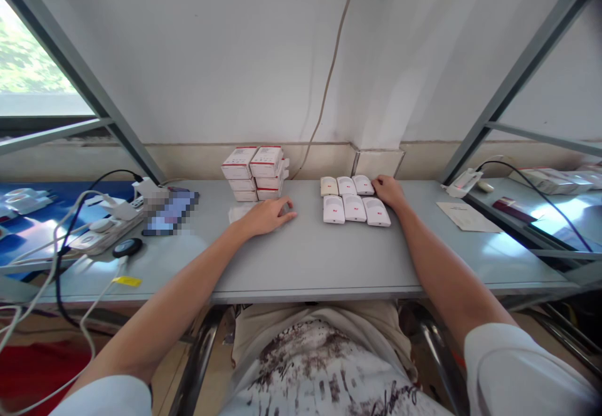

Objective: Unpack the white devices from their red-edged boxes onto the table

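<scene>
White devices (353, 201) in two rows on grey bench (301, 259), boxes (256, 172) stacked near.
Right hand (388, 191) touches back-row device, fingers loosely curled, gripping nothing; left hand (268, 214) flat, fingers open, on white packet (237, 213).

My counter (305, 259) is plain grey, the stacked boxes (256, 172) at the far left are white with red stripes, the six small devices (353, 201) are white and cream with tiny red marks, and my shirt (320, 372) is white with dark brown speckles.
</scene>
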Motion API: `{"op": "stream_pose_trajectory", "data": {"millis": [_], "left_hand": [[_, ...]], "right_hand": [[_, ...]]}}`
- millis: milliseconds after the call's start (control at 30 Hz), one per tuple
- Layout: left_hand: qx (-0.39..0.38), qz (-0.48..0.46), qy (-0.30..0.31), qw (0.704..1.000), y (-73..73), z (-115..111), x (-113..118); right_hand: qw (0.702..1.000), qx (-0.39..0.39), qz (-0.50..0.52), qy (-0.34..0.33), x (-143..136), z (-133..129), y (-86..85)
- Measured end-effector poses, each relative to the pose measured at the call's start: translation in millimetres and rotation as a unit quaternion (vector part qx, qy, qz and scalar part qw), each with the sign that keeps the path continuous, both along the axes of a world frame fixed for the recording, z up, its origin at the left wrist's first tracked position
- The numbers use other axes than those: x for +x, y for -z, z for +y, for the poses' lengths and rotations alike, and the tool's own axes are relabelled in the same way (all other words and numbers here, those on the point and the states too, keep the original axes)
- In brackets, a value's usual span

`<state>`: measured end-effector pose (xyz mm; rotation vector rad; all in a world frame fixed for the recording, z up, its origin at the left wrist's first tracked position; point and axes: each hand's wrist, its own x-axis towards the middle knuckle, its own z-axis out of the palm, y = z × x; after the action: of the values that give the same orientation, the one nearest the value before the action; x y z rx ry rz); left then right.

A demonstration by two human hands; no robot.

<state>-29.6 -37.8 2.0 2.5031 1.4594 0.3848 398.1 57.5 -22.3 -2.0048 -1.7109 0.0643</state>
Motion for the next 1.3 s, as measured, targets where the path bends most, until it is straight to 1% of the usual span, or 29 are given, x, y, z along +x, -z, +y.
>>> {"op": "stream_pose_trajectory", "data": {"millis": [433,600,733,833,933,1033,1100,1167,1233,1300], "left_hand": [[-0.006,-0.005,0.0,1.0,-3.2,-3,1],[-0.007,-0.005,-0.002,1.0,-1.1,-1,0],[0.011,0.002,0.012,1.0,1.0,0,0],[0.047,0.009,0.025,0.999,-1.3,0,0],[0.076,0.026,-0.001,0.997,-7.1,-2,-1],[0.083,0.071,-0.045,0.993,-12.7,-1,-5],[0.087,0.095,-0.063,0.99,-14.5,0,-8],[0.09,0.103,-0.068,0.988,-14.7,1,-11],[0.085,0.103,-0.067,0.989,-13.8,1,-12],[0.077,0.104,-0.061,0.99,-12.2,0,-11]], "right_hand": [[1.0,-0.006,-0.009,-0.002,1,0,-0.7],[1.0,-0.013,0.0,0.001,-1,-3,-3.5],[1.0,-0.015,0.003,0.0,-2,-4,-4.9],[1.0,-0.018,-0.005,0.002,-3,-4,-4.9],[1.0,-0.022,-0.016,0.004,-4,-4,-6.2],[0.999,-0.033,-0.034,0.012,-5,-3,-12.1],[0.997,-0.061,-0.047,0.027,-3,-3,-19.1],[0.992,-0.099,-0.062,0.044,1,-3,-27.4],[0.989,-0.12,-0.074,0.049,10,-4,-35.2],[0.993,-0.094,-0.065,0.026,20,-7,-41.1]]}}
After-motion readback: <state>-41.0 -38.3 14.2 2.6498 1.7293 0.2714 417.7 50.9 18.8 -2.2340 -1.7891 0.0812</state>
